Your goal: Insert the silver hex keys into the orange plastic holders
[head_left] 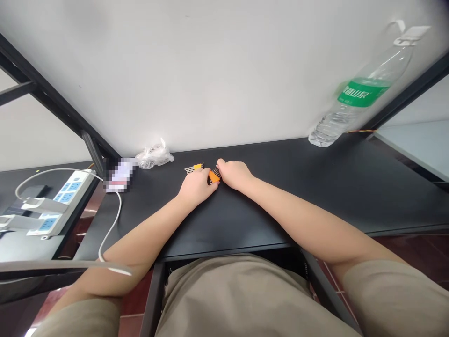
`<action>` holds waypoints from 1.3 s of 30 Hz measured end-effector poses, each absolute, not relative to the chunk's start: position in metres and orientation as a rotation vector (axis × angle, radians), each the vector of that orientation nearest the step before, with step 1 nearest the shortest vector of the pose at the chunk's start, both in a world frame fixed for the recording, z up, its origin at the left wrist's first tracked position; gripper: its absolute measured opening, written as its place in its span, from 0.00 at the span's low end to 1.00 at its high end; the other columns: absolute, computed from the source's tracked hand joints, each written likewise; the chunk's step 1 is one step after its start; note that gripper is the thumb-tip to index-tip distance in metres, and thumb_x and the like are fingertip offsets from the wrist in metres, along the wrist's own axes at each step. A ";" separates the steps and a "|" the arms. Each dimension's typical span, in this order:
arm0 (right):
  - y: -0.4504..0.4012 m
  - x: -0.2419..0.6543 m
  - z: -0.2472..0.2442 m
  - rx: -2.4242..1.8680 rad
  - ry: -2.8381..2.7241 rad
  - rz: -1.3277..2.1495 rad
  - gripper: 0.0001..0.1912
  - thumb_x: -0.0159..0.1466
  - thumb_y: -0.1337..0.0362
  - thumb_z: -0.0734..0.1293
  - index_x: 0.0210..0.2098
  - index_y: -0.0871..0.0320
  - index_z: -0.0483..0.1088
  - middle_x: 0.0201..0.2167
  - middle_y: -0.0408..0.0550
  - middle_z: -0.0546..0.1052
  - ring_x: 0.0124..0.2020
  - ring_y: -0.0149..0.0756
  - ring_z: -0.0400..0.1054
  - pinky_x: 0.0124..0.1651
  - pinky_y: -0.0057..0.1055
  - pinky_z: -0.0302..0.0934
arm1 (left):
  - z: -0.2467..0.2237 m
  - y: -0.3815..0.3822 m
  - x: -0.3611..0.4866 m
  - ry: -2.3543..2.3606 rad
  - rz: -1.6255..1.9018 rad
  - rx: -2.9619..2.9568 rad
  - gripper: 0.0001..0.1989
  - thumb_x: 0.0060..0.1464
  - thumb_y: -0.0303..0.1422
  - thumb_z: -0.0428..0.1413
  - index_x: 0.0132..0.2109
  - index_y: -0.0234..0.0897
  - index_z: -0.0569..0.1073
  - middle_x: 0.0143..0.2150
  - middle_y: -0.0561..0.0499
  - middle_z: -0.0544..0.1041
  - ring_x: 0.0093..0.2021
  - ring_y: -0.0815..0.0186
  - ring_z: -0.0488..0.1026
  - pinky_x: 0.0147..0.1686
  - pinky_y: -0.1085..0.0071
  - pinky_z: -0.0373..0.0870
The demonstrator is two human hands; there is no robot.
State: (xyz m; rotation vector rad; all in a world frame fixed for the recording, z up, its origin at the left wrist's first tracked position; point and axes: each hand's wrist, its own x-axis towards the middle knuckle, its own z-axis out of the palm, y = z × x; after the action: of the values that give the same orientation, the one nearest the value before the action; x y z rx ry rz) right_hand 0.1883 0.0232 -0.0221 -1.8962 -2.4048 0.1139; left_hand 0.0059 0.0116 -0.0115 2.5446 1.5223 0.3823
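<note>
On the black table, my left hand is closed with its thumb and fingers on an orange holder. Several thin dark rods stick out of this holder, and it looks like a hex key set. My right hand, curled shut beside it, grips the far ends of those rods; its fingertips are partly hidden. Just behind my left hand lies a yellow piece with several metal rods pointing left. Whether it joins the orange holder I cannot tell, as my fingers cover the space between.
A crumpled clear plastic bag lies by the wall. On the right stands a tall plastic bottle with a green label. To the left are a power strip with plugs, a white cable and a blurred-out card.
</note>
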 end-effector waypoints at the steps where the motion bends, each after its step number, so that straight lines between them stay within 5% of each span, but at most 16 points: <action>1: 0.024 0.189 -0.022 -1.897 -2.425 0.106 0.10 0.75 0.60 0.58 0.51 0.58 0.64 0.36 0.59 0.81 0.34 0.50 0.76 0.37 0.38 0.58 | -0.011 0.011 0.006 1.535 0.375 2.534 0.11 0.59 0.44 0.57 0.39 0.40 0.73 0.38 0.46 0.79 0.39 0.55 0.78 0.37 0.64 0.73; 9: 0.029 0.195 -0.024 -1.896 -2.453 0.103 0.07 0.71 0.63 0.61 0.48 0.56 0.66 0.36 0.56 0.81 0.32 0.48 0.75 0.35 0.36 0.57 | -0.009 0.009 0.001 1.569 0.351 2.518 0.15 0.57 0.48 0.59 0.33 0.41 0.72 0.33 0.46 0.78 0.35 0.54 0.78 0.33 0.63 0.72; 21: 0.033 0.209 -0.029 -1.954 -2.286 0.131 0.09 0.74 0.62 0.57 0.49 0.56 0.66 0.41 0.57 0.81 0.37 0.48 0.74 0.37 0.36 0.56 | 0.002 0.018 -0.017 1.509 0.319 2.496 0.14 0.51 0.47 0.61 0.36 0.42 0.77 0.30 0.48 0.78 0.37 0.54 0.78 0.34 0.63 0.72; 27: 0.032 0.228 -0.025 -1.810 -2.268 0.228 0.13 0.75 0.59 0.56 0.51 0.54 0.69 0.47 0.55 0.80 0.43 0.47 0.73 0.41 0.38 0.62 | 0.004 0.023 -0.024 1.438 0.310 2.509 0.15 0.52 0.48 0.60 0.34 0.41 0.75 0.30 0.49 0.78 0.35 0.56 0.77 0.33 0.65 0.69; 35: 0.032 0.263 -0.021 -1.475 -2.379 0.594 0.26 0.68 0.58 0.66 0.66 0.45 0.68 0.63 0.50 0.69 0.48 0.43 0.74 0.51 0.39 0.69 | 0.005 0.024 -0.025 1.392 0.301 2.512 0.14 0.54 0.47 0.59 0.33 0.40 0.73 0.29 0.50 0.76 0.34 0.58 0.75 0.31 0.66 0.66; 39: 0.032 0.260 -0.023 -1.437 -2.441 0.563 0.25 0.67 0.61 0.67 0.64 0.46 0.71 0.64 0.49 0.69 0.53 0.46 0.72 0.54 0.41 0.69 | 0.005 0.024 -0.025 1.387 0.295 2.524 0.14 0.54 0.47 0.59 0.33 0.40 0.73 0.29 0.49 0.76 0.34 0.58 0.75 0.31 0.66 0.65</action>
State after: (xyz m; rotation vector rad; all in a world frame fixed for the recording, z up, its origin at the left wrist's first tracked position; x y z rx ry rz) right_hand 0.2604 0.0318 -0.0235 -1.4367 -2.4406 0.5627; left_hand -0.0251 0.0245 0.0049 2.5239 1.3865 0.2945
